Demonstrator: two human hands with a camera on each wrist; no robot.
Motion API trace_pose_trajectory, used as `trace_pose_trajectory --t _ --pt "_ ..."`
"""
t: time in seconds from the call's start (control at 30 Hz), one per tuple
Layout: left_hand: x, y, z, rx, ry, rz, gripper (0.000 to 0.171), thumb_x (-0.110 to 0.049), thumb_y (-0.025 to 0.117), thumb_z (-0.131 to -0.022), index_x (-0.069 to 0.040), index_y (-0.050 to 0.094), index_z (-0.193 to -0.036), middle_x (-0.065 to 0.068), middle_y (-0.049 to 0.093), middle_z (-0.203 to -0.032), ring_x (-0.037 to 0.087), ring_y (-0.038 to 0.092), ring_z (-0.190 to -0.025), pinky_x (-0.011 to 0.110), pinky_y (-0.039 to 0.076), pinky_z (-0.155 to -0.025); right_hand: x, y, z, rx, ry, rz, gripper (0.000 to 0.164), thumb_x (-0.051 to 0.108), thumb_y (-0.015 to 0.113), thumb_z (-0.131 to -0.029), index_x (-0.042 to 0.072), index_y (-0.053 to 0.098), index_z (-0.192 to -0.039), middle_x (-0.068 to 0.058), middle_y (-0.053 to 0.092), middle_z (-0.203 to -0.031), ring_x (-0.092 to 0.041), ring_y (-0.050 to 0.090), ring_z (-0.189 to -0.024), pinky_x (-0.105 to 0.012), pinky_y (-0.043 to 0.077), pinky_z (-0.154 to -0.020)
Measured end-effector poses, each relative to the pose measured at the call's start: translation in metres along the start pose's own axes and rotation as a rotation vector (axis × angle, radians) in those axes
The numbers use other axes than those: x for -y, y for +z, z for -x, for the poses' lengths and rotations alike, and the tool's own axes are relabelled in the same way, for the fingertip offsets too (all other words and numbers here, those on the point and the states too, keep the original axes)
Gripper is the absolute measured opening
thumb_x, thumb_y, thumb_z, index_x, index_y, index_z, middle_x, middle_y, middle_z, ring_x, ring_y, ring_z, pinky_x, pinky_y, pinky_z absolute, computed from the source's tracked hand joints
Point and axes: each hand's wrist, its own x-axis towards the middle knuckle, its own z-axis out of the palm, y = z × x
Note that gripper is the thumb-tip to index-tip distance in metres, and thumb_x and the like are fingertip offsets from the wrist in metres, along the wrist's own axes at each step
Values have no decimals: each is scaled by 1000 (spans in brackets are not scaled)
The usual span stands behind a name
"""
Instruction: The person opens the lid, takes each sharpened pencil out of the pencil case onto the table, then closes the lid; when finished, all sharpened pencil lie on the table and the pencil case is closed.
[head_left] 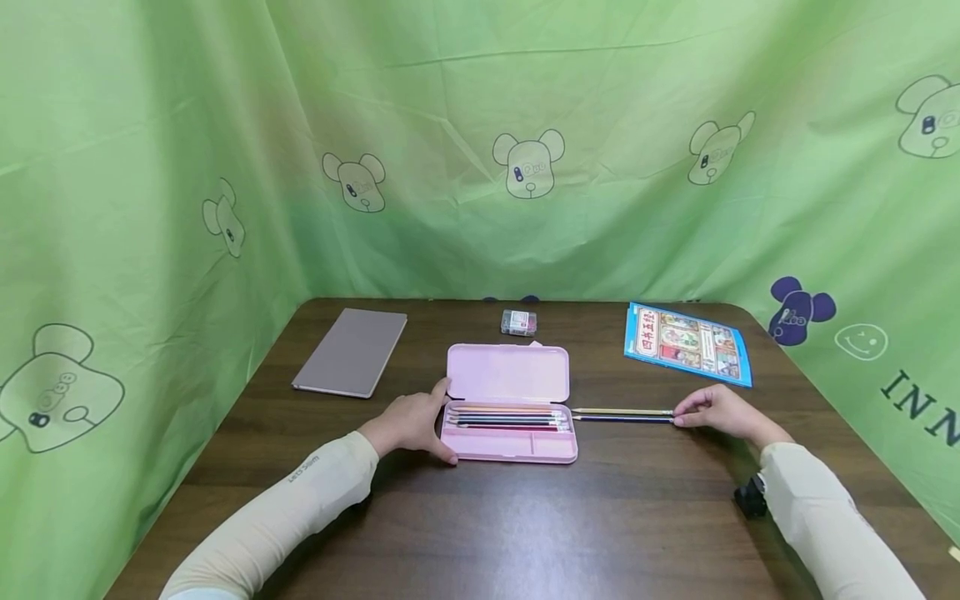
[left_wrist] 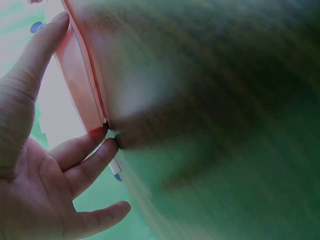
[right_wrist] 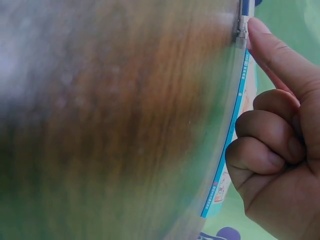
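A pink pencil case [head_left: 512,446] lies with its lid raised on the table, several pencils [head_left: 510,417] side by side in its rear compartment. My left hand [head_left: 408,423] spans the case's left end, its extended fingers touching that end and the thumb [left_wrist: 52,35] along the front edge. To the right of the case, two pencils [head_left: 622,415], one yellowish and one dark blue, lie parallel, pointing at the case. My right hand [head_left: 716,412] pinches their right ends between thumb and index finger; its other fingers [right_wrist: 262,130] are curled into the palm.
On the wooden table [head_left: 510,525], a grey notebook [head_left: 352,352] lies at the back left. A small clear box [head_left: 519,322] is behind the case. A blue-edged picture booklet [head_left: 686,342] lies at the back right. Green printed curtain [head_left: 450,233] surrounds the table's back and sides.
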Motion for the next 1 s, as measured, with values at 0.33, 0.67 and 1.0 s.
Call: trace_pose_trajectory --t 0.33,0.67,1.0 --pt "0 -1 1 -8 8 -7 126 -62 81 -49 -1 21 -142 8 64 -116 26 62 -101 43 47 -84 5 -3 2 -20 -15 -29 29 25 71 -81 0 70 -96 -5 73 -86 2 58 -75 -19 46 -69" --pt "-1 -1 2 10 1 18 127 -61 82 -50 -1 19 -143 11 62 -119 27 61 -102 40 47 -88 24 7 -5 -15 -89 -36 27 24 71 -80 1 71 -95 -7 72 -85 0 56 -70 -22 46 -64" --pt "-1 -1 3 20 -7 37 128 -61 82 -51 -1 18 -144 12 61 -120 27 60 -104 40 47 -89 48 15 -17 9 -108 -48 33 27 72 -80 0 69 -98 -8 72 -86 -3 52 -66 -23 44 -60"
